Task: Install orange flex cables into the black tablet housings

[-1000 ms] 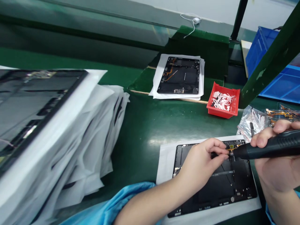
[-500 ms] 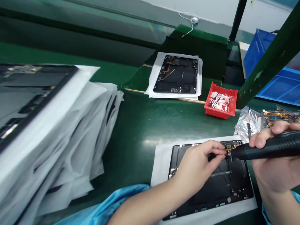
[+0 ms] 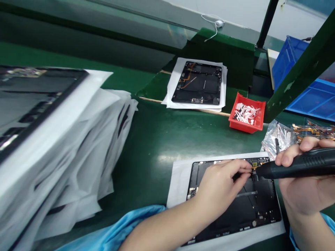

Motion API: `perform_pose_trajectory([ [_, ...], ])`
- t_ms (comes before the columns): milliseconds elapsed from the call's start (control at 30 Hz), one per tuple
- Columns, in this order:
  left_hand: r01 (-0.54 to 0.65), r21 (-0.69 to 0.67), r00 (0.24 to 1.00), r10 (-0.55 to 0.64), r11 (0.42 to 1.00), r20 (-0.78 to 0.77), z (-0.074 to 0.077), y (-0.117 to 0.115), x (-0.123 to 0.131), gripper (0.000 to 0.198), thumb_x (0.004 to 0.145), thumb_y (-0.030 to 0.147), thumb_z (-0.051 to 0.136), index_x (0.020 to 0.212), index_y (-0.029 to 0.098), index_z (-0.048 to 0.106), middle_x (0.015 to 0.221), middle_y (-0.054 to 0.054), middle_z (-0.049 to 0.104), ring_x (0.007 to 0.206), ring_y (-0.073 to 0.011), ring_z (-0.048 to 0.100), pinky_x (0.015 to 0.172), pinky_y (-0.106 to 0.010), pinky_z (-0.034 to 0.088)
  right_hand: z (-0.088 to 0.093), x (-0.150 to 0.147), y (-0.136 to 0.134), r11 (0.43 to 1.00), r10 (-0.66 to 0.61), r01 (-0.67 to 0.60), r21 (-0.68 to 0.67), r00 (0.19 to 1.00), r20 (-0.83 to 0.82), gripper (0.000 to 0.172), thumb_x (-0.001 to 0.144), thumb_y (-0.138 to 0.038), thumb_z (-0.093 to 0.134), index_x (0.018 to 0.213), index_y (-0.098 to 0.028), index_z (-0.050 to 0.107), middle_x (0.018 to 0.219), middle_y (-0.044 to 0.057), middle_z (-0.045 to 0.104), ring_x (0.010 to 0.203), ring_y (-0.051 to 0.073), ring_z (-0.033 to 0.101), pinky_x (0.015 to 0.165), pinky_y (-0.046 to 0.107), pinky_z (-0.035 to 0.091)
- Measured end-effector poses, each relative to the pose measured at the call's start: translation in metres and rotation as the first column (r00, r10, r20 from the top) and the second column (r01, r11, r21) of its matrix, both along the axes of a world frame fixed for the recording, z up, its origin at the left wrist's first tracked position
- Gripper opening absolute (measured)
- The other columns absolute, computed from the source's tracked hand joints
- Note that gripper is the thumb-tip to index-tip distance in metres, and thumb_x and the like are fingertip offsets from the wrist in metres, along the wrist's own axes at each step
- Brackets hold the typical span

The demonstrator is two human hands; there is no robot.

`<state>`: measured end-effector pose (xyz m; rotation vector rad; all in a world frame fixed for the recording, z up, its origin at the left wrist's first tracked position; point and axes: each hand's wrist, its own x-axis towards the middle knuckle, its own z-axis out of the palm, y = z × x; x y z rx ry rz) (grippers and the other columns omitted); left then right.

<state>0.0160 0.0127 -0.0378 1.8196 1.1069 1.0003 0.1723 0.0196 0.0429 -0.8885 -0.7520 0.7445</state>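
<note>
1. A person's left hand, blue sleeve at the forearm, curls over an open black tablet housing, fingertips bunched at an orange flex cable; whether they grip it cannot be told.
2. The right hand clenches a black pen-shaped electric driver, its tip just beside those fingertips.
3. The housing lies on a white sheet near the front right edge of a green counter.
4. Toward the counter's back edge, a second black tablet housing sits on white paper.
5. A red parts bin holds white scraps, and a clear bag of small parts and loose flex cables lie by the right edge.
6. Paper-wrapped tablets are stacked at left; blue crates stand beyond the counter's back right corner.
</note>
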Motion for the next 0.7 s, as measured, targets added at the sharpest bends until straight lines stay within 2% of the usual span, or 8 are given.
perform_pose_trajectory([
  [167,0.008,-0.002,0.998,-0.009,1.0,-0.06,-0.003,-0.002,0.0,0.027,0.081,0.007,0.073,0.101,0.024,0.07,0.093,0.006,0.08,0.083,-0.0136,0.077,0.072,-0.022,0.06,-0.014,0.008,0.002,0.993,0.018,-0.025,0.117,0.998,0.058,0.056,0.075,-0.079,0.063,0.09,-0.026,0.073,0.078,-0.007,0.063,0.039,0.014,0.059,0.033,0.031,0.048],
  [267,-0.008,0.015,0.98,0.011,1.0,-0.199,0.001,0.0,-0.003,0.03,0.08,0.012,0.077,0.105,0.026,0.071,0.096,0.005,0.08,0.085,-0.0168,0.076,0.072,-0.026,0.06,-0.018,0.011,0.004,0.991,0.004,-0.015,0.131,0.997,0.083,0.059,0.079,-0.081,0.055,0.092,-0.027,0.073,0.078,-0.006,0.063,0.039,0.013,0.06,0.033,0.03,0.048],
  [333,-0.01,0.056,0.953,0.026,0.998,-0.302,0.006,0.004,-0.007,0.025,0.081,0.015,0.076,0.104,0.026,0.072,0.096,0.004,0.079,0.085,-0.0185,0.075,0.074,-0.029,0.06,-0.018,0.011,0.005,0.992,-0.007,-0.004,0.123,0.996,0.088,0.061,0.078,-0.083,0.053,0.09,-0.027,0.073,0.077,-0.007,0.062,0.039,0.013,0.059,0.032,0.029,0.047],
  [433,0.058,0.149,0.9,0.013,0.987,-0.436,0.012,0.013,-0.017,0.009,0.089,0.018,0.068,0.096,0.023,0.073,0.095,0.001,0.078,0.086,-0.0198,0.072,0.075,-0.032,0.058,-0.016,0.009,0.006,0.991,-0.041,0.028,0.13,0.994,0.098,0.063,0.078,-0.085,0.051,0.089,-0.027,0.073,0.076,-0.007,0.061,0.038,0.012,0.058,0.032,0.029,0.047],
  [600,0.157,0.237,0.822,0.007,0.959,-0.57,0.009,0.023,-0.037,0.014,0.095,0.018,0.06,0.092,0.02,0.074,0.097,-0.002,0.077,0.091,-0.0213,0.068,0.079,-0.034,0.055,-0.015,0.007,0.006,0.988,-0.078,0.054,0.141,0.983,0.165,0.061,0.081,-0.083,0.05,0.092,-0.027,0.072,0.077,-0.007,0.06,0.038,0.013,0.059,0.032,0.031,0.048],
  [700,0.213,0.245,0.799,-0.024,0.946,-0.601,0.003,0.024,-0.046,0.013,0.096,0.019,0.06,0.097,0.019,0.074,0.097,-0.002,0.076,0.092,-0.0208,0.068,0.079,-0.033,0.055,-0.015,0.004,0.007,0.991,-0.034,0.009,0.131,0.981,0.191,0.061,0.081,-0.083,0.05,0.095,-0.028,0.071,0.078,-0.007,0.059,0.04,0.014,0.06,0.034,0.033,0.05],
])
